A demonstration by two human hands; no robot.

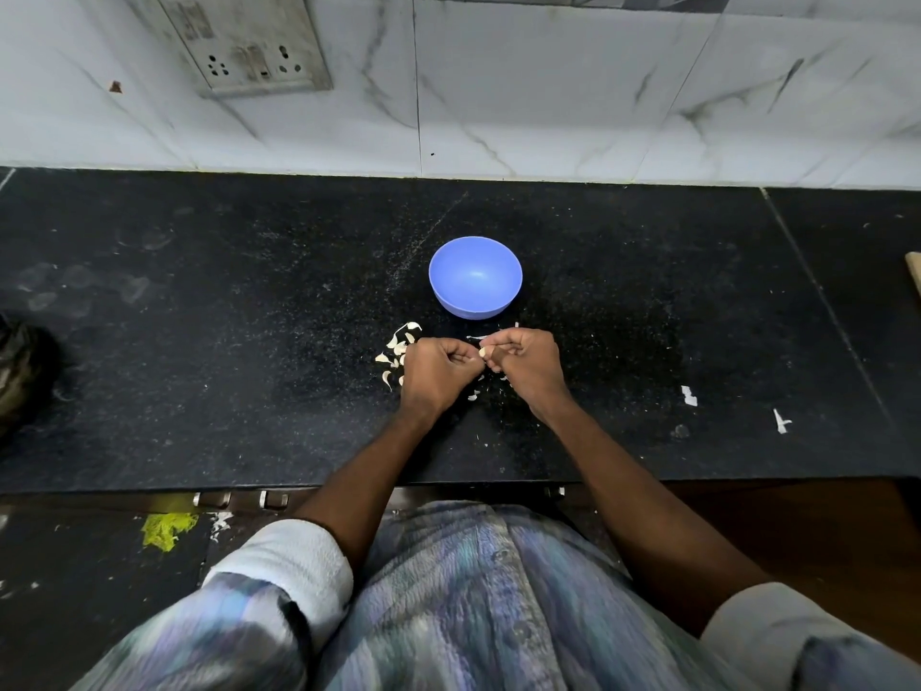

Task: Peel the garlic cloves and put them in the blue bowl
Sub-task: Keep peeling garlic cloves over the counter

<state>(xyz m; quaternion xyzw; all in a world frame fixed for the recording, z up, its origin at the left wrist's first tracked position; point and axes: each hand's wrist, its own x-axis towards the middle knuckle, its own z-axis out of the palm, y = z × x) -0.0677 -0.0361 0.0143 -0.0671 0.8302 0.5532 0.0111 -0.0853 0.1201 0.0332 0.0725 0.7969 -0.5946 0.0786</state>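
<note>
The blue bowl (475, 276) stands on the black counter (199, 366), and nothing shows inside it. Just in front of it my two hands meet over the counter. My right hand (523, 361) pinches a small pale garlic clove (482, 352) between thumb and fingers. My left hand (436, 369) is curled, its fingertips at the same clove. A heap of loose garlic cloves (398, 349) lies beside my left hand, partly hidden by it. Small bits of peel (473, 395) lie under and between the hands.
White scraps (689, 395) lie on the counter to the right. A marble-tiled wall with a socket plate (249, 42) rises behind. A dark object (22, 371) sits at the left edge. The counter's front edge runs by my waist.
</note>
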